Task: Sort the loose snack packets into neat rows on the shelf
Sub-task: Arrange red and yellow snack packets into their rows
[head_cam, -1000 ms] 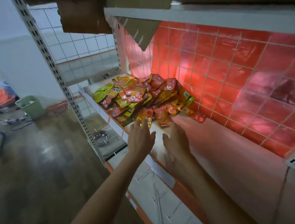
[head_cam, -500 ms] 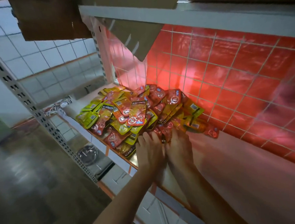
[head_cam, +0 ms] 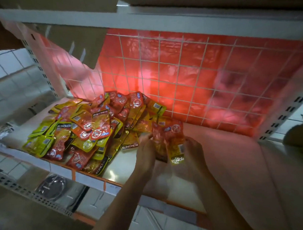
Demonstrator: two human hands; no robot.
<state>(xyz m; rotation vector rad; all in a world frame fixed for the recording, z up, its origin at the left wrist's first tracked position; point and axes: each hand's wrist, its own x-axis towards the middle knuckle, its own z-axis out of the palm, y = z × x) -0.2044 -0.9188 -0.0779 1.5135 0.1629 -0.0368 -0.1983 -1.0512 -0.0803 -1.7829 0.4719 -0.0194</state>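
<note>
A loose heap of red and yellow snack packets (head_cam: pixel 96 131) lies on the left half of the white shelf (head_cam: pixel 115 170). Just right of the heap, both hands hold packets upright. My left hand (head_cam: pixel 145 151) grips a red packet (head_cam: pixel 158 140) at its left edge. My right hand (head_cam: pixel 194 153) holds a red and yellow packet (head_cam: pixel 175 141) from the right side, its fingers behind it. The two held packets overlap each other.
A red sheet behind a white wire grid (head_cam: pixel 189 78) forms the back wall. The right half of the shelf (head_cam: pixel 227 155) is bare. A cardboard flap (head_cam: pixel 78 43) hangs from the shelf above. A lower shelf holds a metal bowl (head_cam: pixel 51 187).
The view has moved closer to the shelf. Both hands reached the edge of the heap and have lifted two packets, now held upright to the right of the pile.
</note>
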